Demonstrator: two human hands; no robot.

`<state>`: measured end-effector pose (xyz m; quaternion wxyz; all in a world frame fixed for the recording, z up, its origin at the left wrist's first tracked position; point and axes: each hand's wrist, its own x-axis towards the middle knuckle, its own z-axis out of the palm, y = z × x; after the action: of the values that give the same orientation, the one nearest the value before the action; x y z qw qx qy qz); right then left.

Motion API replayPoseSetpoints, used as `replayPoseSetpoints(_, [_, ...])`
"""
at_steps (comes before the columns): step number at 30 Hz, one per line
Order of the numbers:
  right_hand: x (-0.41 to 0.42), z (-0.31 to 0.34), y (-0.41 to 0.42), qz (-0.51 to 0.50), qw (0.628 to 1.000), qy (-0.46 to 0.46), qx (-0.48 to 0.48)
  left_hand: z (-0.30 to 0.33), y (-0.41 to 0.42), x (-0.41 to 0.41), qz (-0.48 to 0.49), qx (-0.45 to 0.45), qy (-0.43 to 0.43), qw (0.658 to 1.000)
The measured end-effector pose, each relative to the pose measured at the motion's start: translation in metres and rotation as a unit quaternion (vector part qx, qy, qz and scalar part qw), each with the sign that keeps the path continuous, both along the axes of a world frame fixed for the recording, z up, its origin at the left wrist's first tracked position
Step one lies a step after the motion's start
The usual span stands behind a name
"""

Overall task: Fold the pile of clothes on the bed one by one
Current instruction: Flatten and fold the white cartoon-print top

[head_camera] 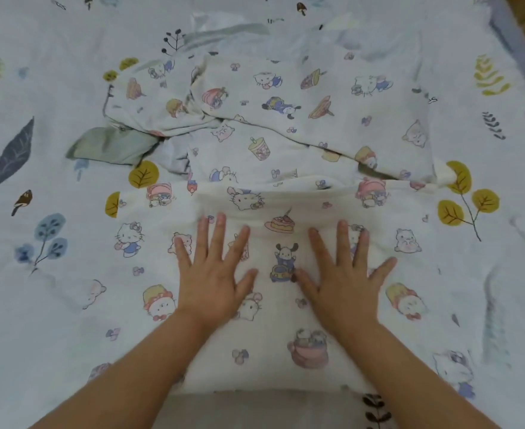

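On the leaf-print bed sheet (38,305): both hands flat on white cartoon-print garment (279,305)
left hand (214,274), right hand (344,280); fingers (221,230) splayed, grasping nothing

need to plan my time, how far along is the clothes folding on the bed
Early, it seems. Done: no finished folded stack shows in view. In hand: the left hand and right hand lie flat, fingers spread, on a cartoon-print garment spread on the bed sheet. Left: a rumpled pile behind it, with more cartoon-print pieces and a green item, unfolded.
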<state>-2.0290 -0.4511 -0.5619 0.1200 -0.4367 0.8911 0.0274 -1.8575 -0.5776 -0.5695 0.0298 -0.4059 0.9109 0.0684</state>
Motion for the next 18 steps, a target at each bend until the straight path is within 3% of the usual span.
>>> replayPoseSetpoints(6, [-0.005, 0.008, -0.003, 0.020, 0.998, -0.052, 0.038, 0.011, 0.002, -0.006, 0.016, 0.031, -0.050, 0.998])
replayPoseSetpoints(11, [0.001, 0.038, 0.040, -0.041, 0.998, -0.016, -0.052, 0.042, 0.043, 0.016, -0.005, 0.052, 0.021, 0.998])
replayPoseSetpoints(15, [0.000, 0.031, 0.091, -0.119, 0.990, -0.044, 0.063, 0.038, 0.064, 0.042, -0.026, 0.080, -0.057, 0.995])
replayPoseSetpoints(18, [-0.006, 0.024, 0.098, -0.127, 0.985, -0.067, 0.092, 0.034, 0.065, 0.039, -0.016, 0.086, -0.079, 0.993])
